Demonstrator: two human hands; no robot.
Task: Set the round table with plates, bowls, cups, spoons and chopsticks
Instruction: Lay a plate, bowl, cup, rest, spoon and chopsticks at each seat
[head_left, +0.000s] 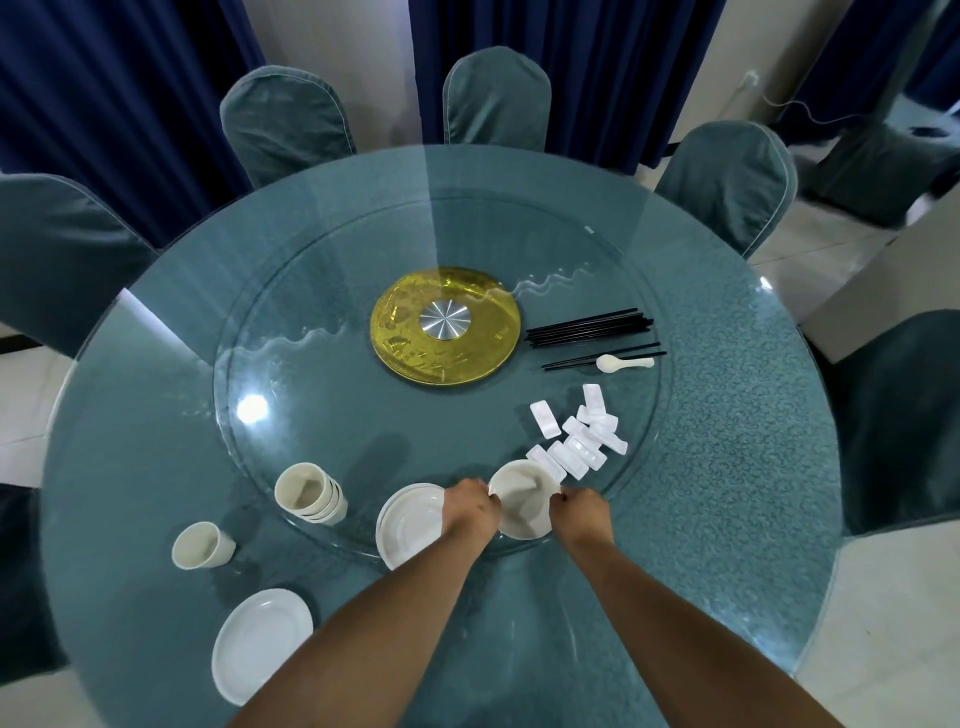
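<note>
A round glass-topped table (727, 415) carries a glass turntable (322, 291) where the tableware waits within reach; at its near edge the left hand (470, 506) and right hand (582, 512) clasp the rim of a white bowl (522, 501), seemingly lifting it toward the lone plate (262, 642) and cup (200, 545) at the tabletop's near-left edge; stacked plates (408, 525), cups (311, 491), chopstick rests (576, 441) crowd alongside, chopsticks (589, 327), spoon (623, 363) beyond

Teal-covered chairs (497, 98) ring the counter, with dark blue curtains (613, 67) hanging behind them. A gold disc (395, 332) with a silver hub (444, 320) sits under the glass turntable (291, 291). Pale floor tiles (883, 613) show at right.
</note>
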